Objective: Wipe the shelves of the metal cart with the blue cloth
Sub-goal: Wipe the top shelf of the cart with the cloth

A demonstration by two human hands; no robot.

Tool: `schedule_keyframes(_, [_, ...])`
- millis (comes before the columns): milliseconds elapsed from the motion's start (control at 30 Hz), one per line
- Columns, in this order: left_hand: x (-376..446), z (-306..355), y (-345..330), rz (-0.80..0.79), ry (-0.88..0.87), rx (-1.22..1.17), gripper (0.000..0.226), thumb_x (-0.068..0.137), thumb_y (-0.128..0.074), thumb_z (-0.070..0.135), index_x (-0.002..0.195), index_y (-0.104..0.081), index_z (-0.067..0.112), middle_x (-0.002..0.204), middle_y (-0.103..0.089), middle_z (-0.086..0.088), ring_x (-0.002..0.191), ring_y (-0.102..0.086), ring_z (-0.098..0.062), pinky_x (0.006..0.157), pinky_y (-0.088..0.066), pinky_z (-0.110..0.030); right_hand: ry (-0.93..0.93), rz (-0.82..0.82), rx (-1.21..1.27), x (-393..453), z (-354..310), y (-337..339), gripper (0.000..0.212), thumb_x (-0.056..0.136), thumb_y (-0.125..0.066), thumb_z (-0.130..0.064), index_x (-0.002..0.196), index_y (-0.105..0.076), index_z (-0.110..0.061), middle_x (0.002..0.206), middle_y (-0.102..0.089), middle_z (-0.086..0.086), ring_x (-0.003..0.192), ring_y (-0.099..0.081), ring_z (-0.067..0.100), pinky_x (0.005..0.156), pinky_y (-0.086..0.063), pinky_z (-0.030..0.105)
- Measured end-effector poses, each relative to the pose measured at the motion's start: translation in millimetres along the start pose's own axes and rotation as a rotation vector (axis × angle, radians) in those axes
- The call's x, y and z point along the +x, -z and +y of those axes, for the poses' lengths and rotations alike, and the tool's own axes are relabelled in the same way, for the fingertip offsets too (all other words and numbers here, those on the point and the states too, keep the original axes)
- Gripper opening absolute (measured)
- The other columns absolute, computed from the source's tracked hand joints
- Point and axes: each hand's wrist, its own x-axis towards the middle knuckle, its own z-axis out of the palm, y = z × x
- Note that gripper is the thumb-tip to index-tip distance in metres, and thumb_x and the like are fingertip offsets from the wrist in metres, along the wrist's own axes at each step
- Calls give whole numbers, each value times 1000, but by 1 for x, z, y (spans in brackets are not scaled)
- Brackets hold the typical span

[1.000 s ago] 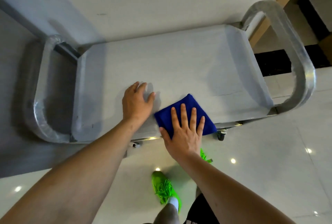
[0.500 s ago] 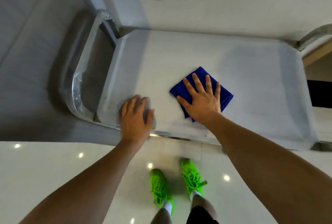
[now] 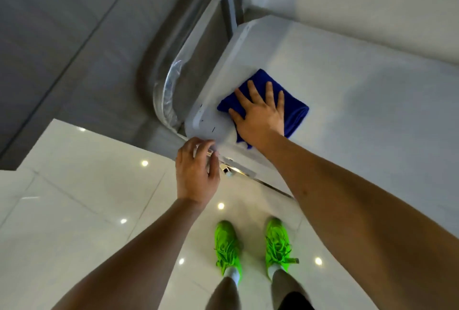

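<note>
Under the right hand (image 3: 260, 116), spread flat with fingers splayed, lies the folded blue cloth (image 3: 294, 113), pressed onto the top shelf (image 3: 347, 101) of the metal cart (image 3: 248, 36), right by the shelf's near left corner. Nothing gripped there, just a palm bearing down! Just below and left of it, the left hand (image 3: 196, 173) curls its fingers loosely at the shelf's front edge, near the corner; whether it grasps the rim cannot be told. The curved cart handle (image 3: 169, 88) sits beyond the left hand. Bright green sneakers (image 3: 250, 245) stand on the glossy tiled floor (image 3: 87, 198).
</note>
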Motion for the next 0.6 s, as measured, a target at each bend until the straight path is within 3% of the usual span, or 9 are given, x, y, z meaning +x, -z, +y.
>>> schedule_keyframes(133, [-7, -6, 7, -94, 33, -50, 47, 83, -75, 6, 125, -58, 17, 133, -57, -8, 117, -57, -22, 93, -50, -27, 145, -68, 8, -28, -49, -22, 60, 104, -24, -64, 160, -20, -43, 173, -6, -9, 157, 12, 33, 123, 16, 55])
schedule_keyframes(333, [-7, -12, 16, -83, 88, -91, 37, 88, -68, 8, 122, -57, 20, 125, -64, -7, 112, -60, -24, 92, -56, -39, 113, 2, -15, -75, -46, -40, 60, 106, -29, -59, 161, -15, -42, 172, -5, -9, 158, 10, 29, 125, 12, 54])
schedule_keyframes(467, [-22, -18, 18, -79, 37, -155, 39, 93, -62, 7, 124, -52, 29, 130, -59, -2, 116, -51, -8, 89, -35, -7, 58, 146, -53, -118, -39, -57, 68, 104, -53, -40, 162, -17, -37, 172, -15, -3, 158, -1, 32, 125, 8, 51])
schedule_keyframes(600, [-54, -42, 13, -129, 43, -168, 40, 93, -60, 8, 124, -51, 30, 127, -49, 5, 107, -38, 7, 80, -33, -6, 72, 400, -106, -159, -15, -78, 82, 87, -76, -11, 157, -38, -27, 164, -37, 7, 152, -27, 38, 124, -10, 52])
